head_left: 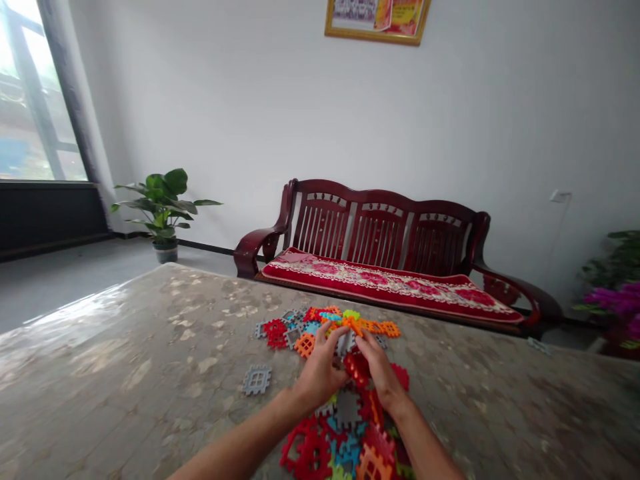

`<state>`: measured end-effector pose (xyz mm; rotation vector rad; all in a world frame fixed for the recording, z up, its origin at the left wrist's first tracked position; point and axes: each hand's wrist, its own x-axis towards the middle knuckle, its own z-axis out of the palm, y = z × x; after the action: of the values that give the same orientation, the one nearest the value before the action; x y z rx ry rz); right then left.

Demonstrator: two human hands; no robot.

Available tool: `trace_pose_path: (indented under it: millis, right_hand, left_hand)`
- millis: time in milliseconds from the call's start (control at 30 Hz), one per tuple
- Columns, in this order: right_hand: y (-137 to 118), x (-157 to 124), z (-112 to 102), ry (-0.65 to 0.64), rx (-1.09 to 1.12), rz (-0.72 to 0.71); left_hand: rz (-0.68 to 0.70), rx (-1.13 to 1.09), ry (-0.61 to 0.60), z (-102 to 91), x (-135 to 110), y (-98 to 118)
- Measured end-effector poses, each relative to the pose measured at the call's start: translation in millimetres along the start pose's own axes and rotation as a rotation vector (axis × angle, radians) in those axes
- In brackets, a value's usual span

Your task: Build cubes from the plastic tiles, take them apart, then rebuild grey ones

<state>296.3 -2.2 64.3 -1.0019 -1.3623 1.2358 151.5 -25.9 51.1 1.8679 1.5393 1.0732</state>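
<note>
Head camera, lower centre: I cannot tell whether the left hand [323, 368] or right hand [379, 369] clamps the orange piece [353, 325], so a loose pinch could drop it.

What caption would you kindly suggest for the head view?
Left hand and right hand over colorful notched tiles, wooden bench beyond.

Nearest toothed pieces [373, 455], cut off below

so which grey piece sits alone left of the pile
The grey square with window-like bars, on the patterned tablecloth left of the left hand. Bare cloth separates it from the pile, where other grey pieces are mixed in.
</note>
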Motion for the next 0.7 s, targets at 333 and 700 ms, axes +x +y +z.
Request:
trace_pose_path:
  millis: [333,700]
  right_hand:
    - [-8,-17,-65,0.02,-0.286,0.086]
    - [51,-42,-110,0.188,-0.762,-0.034]
  left_hand:
    - [0.164,0.368,-0.181,-50.2,-39,7]
    - [0.404,0.517,-0.35,28.1,-113,-31]
